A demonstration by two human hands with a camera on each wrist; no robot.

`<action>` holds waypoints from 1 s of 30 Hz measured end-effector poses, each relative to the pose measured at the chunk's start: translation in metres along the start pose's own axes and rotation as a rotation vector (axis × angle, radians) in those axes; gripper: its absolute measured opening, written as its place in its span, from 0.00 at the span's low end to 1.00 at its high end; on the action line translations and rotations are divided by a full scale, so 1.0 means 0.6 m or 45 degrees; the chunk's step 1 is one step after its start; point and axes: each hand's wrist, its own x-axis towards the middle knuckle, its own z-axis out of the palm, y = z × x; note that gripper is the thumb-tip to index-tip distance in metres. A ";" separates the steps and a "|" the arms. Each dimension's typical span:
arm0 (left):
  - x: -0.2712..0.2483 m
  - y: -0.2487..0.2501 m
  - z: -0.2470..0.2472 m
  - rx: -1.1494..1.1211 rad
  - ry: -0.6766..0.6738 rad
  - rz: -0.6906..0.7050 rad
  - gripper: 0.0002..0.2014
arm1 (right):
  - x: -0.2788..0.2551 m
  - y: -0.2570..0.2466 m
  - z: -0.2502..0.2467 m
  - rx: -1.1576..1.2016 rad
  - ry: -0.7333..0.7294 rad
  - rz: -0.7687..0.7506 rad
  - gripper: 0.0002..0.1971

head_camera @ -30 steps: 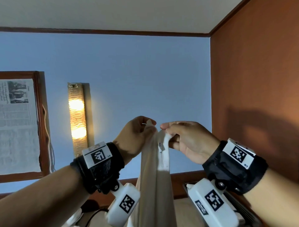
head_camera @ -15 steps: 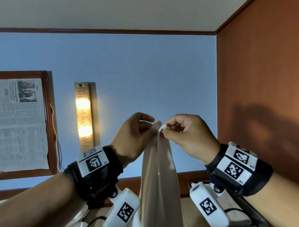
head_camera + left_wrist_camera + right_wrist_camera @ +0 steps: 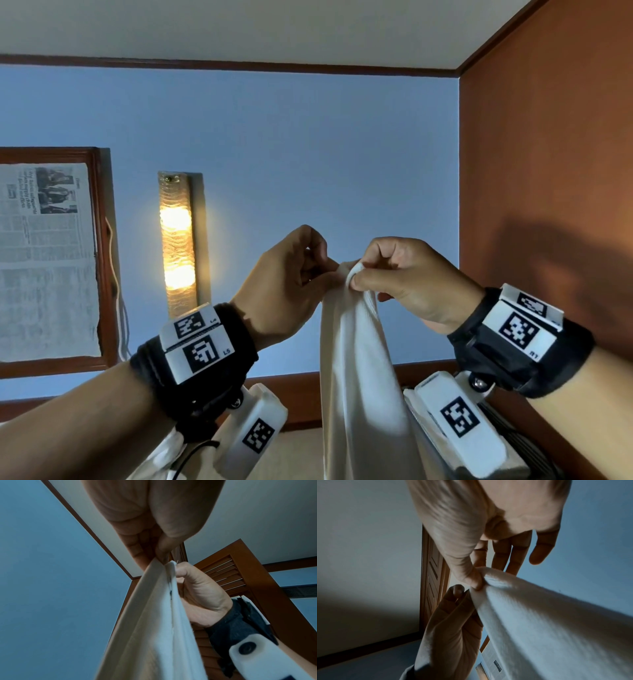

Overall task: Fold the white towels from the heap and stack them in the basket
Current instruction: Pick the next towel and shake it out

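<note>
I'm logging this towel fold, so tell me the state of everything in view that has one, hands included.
white towel: held up by its top edge, hanging down in long folds
left hand: pinches the towel's top edge
right hand: pinches the towel's top edge beside the left
wall lamp: lit
framed newspaper: hanging on the blue wall

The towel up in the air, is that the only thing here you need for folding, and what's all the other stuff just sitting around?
For the job:
white towel, hanging down
left hand, pinching its top edge
right hand, pinching its top edge beside the left

Just there:
lit wall lamp
framed newspaper on the blue wall
wooden louvred door

No basket or heap shows.
</note>
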 end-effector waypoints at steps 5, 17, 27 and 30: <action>0.003 0.001 0.000 0.107 -0.022 0.100 0.06 | -0.006 0.000 0.001 -0.052 0.104 -0.098 0.09; -0.018 -0.027 0.015 0.284 -0.271 -0.188 0.20 | 0.004 0.001 0.000 -0.345 0.170 -0.176 0.11; -0.032 -0.065 0.031 0.184 -0.335 -0.322 0.18 | 0.027 0.012 0.015 -0.411 0.043 -0.187 0.07; -0.041 -0.078 0.038 0.127 -0.422 -0.325 0.21 | 0.032 0.025 0.018 -0.468 0.010 -0.201 0.10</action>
